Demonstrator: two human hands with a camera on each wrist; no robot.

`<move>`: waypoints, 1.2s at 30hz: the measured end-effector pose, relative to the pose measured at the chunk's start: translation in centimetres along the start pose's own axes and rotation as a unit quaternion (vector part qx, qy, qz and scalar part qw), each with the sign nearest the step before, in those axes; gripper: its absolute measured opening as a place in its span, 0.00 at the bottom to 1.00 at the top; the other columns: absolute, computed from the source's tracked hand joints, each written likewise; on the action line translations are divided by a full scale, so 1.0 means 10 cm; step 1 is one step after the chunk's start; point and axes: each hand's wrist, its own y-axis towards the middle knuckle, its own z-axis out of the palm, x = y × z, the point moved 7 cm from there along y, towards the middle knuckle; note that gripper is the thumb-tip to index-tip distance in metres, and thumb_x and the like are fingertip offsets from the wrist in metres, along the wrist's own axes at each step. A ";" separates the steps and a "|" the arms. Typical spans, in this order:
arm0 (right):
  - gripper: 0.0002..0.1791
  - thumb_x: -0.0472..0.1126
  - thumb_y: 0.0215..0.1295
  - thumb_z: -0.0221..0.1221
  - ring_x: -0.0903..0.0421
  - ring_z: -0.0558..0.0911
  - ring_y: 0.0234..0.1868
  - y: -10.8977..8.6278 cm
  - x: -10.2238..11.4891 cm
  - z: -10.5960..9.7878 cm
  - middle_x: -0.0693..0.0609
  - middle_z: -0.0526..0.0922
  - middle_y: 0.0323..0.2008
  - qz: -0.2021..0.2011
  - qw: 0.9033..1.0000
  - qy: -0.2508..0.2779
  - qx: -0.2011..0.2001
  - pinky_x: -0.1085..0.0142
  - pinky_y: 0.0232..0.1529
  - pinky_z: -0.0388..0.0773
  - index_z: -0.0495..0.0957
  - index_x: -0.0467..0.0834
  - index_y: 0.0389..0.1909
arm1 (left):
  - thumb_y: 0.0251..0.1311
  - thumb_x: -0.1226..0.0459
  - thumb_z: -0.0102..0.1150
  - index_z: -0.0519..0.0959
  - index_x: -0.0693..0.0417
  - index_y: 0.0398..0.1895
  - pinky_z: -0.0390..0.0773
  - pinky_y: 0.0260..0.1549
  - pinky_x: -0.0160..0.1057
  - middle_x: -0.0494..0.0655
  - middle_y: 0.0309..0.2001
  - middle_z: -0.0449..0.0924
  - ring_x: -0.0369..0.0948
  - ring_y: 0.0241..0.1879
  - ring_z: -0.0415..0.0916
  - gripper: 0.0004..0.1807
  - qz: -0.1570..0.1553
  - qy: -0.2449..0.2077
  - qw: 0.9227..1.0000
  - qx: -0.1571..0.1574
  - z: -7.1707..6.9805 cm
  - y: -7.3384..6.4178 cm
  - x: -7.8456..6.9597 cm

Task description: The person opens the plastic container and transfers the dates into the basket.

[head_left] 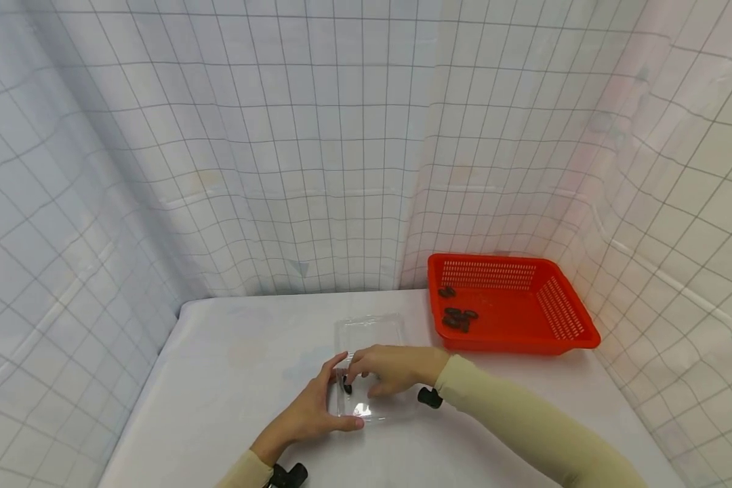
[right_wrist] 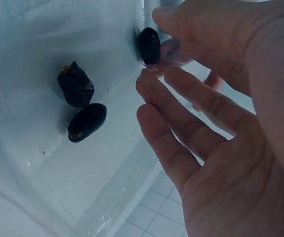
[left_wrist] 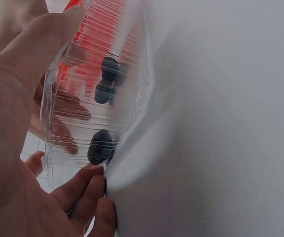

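A clear plastic clamshell box [head_left: 390,409] lies on the white table, its lid folded back on the far side. My left hand [head_left: 310,410] grips the box at its left end, thumb along the near edge and fingers by the left wall. Over the box, my right hand [head_left: 396,366] reaches in with loosely spread fingers. One dark, wrinkled date [right_wrist: 149,46] lies right by its fingertips, against the box wall. Two more dates, one [right_wrist: 76,85] with a pale stem end and one smooth oval [right_wrist: 87,122], lie together on the box floor.
A red plastic basket [head_left: 506,347] with slotted walls stands at the table's right rear. Several dark dates [head_left: 457,318] are gathered along its left side. White grid-patterned curtains [head_left: 341,169] enclose the table at the back and both sides.
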 end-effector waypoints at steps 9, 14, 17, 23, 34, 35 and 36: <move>0.26 0.35 0.76 0.76 0.62 0.87 0.63 0.17 -0.02 0.11 0.56 0.89 0.70 0.007 0.999 -0.025 0.039 0.72 0.71 0.81 0.89 0.48 0.72 | 0.58 0.50 0.92 0.51 0.48 0.97 0.67 0.82 0.73 0.59 0.81 0.77 0.57 0.82 0.72 0.72 -0.009 -0.005 1.000 0.004 0.00 -0.01 0.00; 0.21 0.32 0.74 0.76 0.63 0.88 0.58 0.20 0.01 0.08 0.56 0.91 0.62 0.007 0.999 -0.009 0.036 0.75 0.65 0.83 0.92 0.49 0.65 | 0.58 0.50 0.91 0.50 0.49 0.97 0.65 0.82 0.75 0.62 0.83 0.75 0.60 0.83 0.71 0.72 -0.006 -0.007 1.000 0.007 -0.02 -0.01 -0.01; 0.18 0.31 0.73 0.76 0.63 0.88 0.56 0.22 0.02 0.07 0.56 0.91 0.56 0.006 0.999 -0.004 0.035 0.76 0.61 0.83 0.92 0.48 0.59 | 0.59 0.51 0.91 0.50 0.49 0.98 0.64 0.83 0.76 0.63 0.84 0.73 0.61 0.85 0.70 0.72 -0.006 -0.010 1.000 0.007 -0.03 0.00 -0.01; 0.14 0.32 0.72 0.78 0.63 0.88 0.52 0.26 0.06 0.10 0.57 0.92 0.51 0.000 0.999 -0.005 0.032 0.80 0.56 0.81 0.92 0.47 0.54 | 0.59 0.50 0.91 0.50 0.49 0.98 0.61 0.85 0.76 0.61 0.85 0.74 0.61 0.87 0.67 0.72 -0.008 -0.012 1.000 0.007 -0.01 0.01 0.00; 0.08 0.36 0.69 0.82 0.73 0.79 0.35 0.36 0.10 0.16 0.63 0.87 0.33 -0.017 0.999 -0.023 0.019 0.83 0.43 0.75 0.91 0.47 0.41 | 0.60 0.51 0.91 0.49 0.50 0.98 0.62 0.84 0.71 0.54 0.83 0.78 0.55 0.85 0.70 0.72 0.006 -0.017 1.000 0.009 -0.01 0.01 0.01; 0.09 0.36 0.69 0.82 0.73 0.78 0.35 0.36 0.10 0.16 0.64 0.86 0.33 -0.018 0.999 -0.025 0.018 0.83 0.42 0.74 0.90 0.47 0.41 | 0.60 0.51 0.91 0.49 0.50 0.98 0.61 0.85 0.72 0.53 0.83 0.78 0.55 0.85 0.70 0.72 0.006 -0.018 1.000 0.010 -0.01 0.01 0.01; 0.09 0.36 0.69 0.82 0.73 0.78 0.34 0.36 0.09 0.17 0.64 0.86 0.32 -0.019 0.999 -0.026 0.018 0.83 0.41 0.74 0.90 0.46 0.41 | 0.61 0.51 0.91 0.49 0.51 0.98 0.60 0.85 0.72 0.54 0.83 0.77 0.56 0.86 0.69 0.72 0.008 -0.021 1.000 0.011 -0.01 0.01 0.01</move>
